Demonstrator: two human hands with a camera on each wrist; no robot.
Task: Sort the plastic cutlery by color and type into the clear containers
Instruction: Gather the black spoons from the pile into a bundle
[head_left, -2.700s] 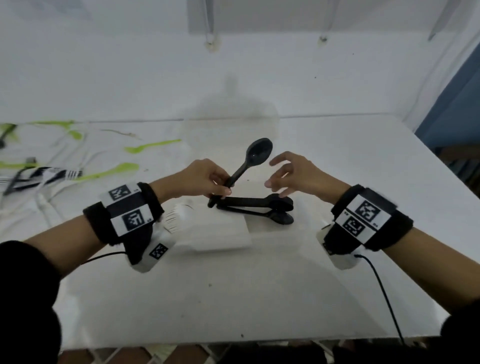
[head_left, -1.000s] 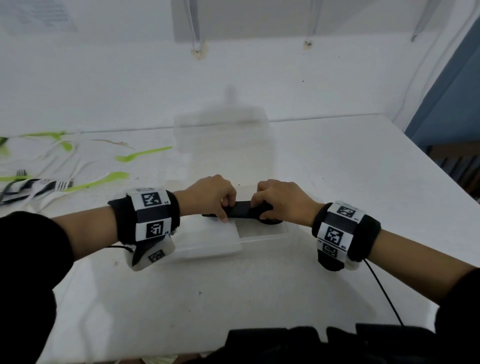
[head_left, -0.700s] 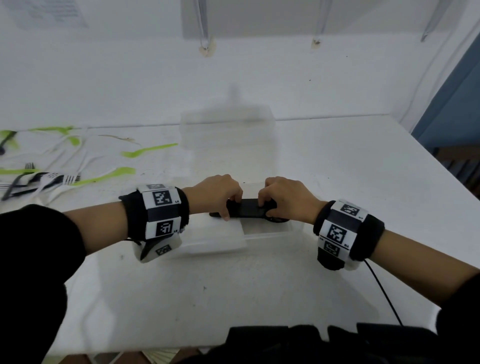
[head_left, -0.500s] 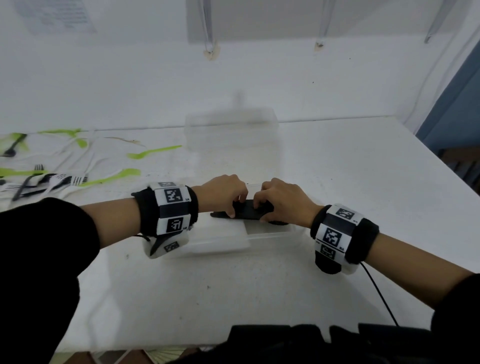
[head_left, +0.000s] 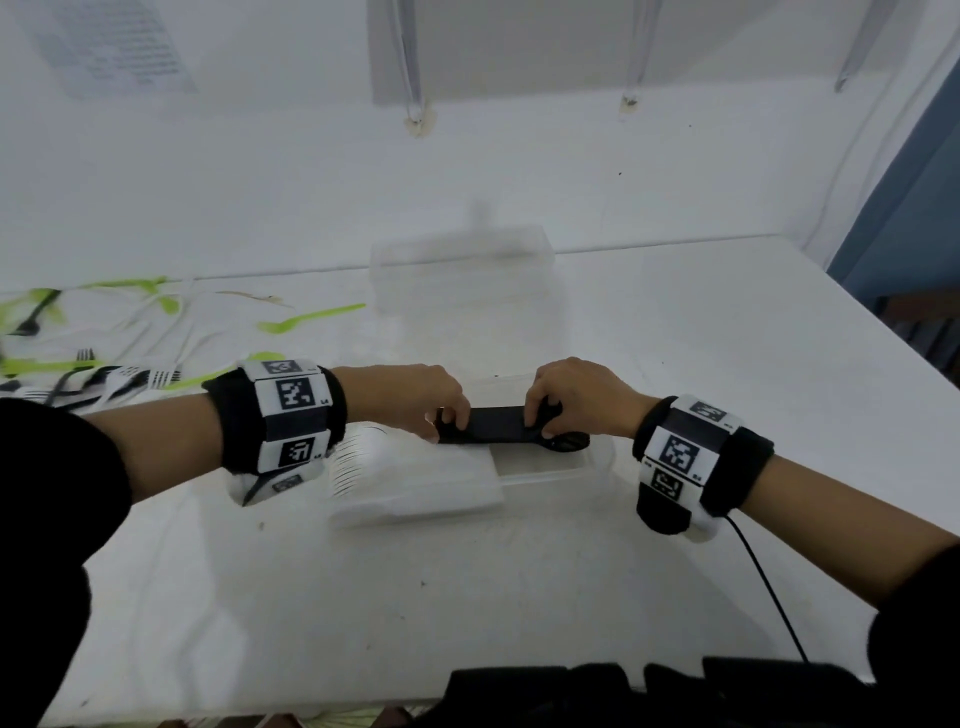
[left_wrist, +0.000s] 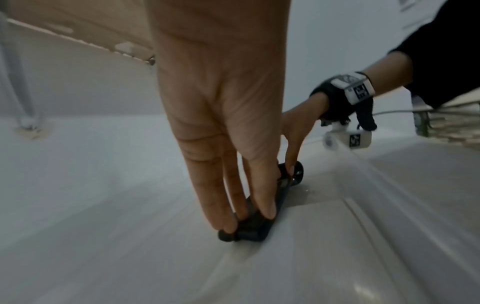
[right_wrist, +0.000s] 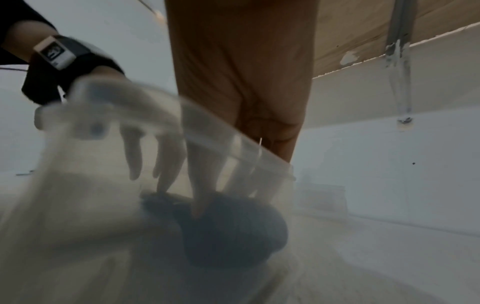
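The clear container (right_wrist: 135, 127) wall blurs the right wrist view; black spoons' (head_left: 496, 423) count is unclear.

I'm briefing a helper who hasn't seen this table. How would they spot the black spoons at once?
Start at the white table, then find the clear container between the two wrists. The black spoons lie bundled across it, held at both ends by the left hand and right hand; the other cutlery lies loose far left.

Black plastic spoons (head_left: 496, 423) bundled lengthwise, lying flat in a clear container (head_left: 597, 460), bowls to the right
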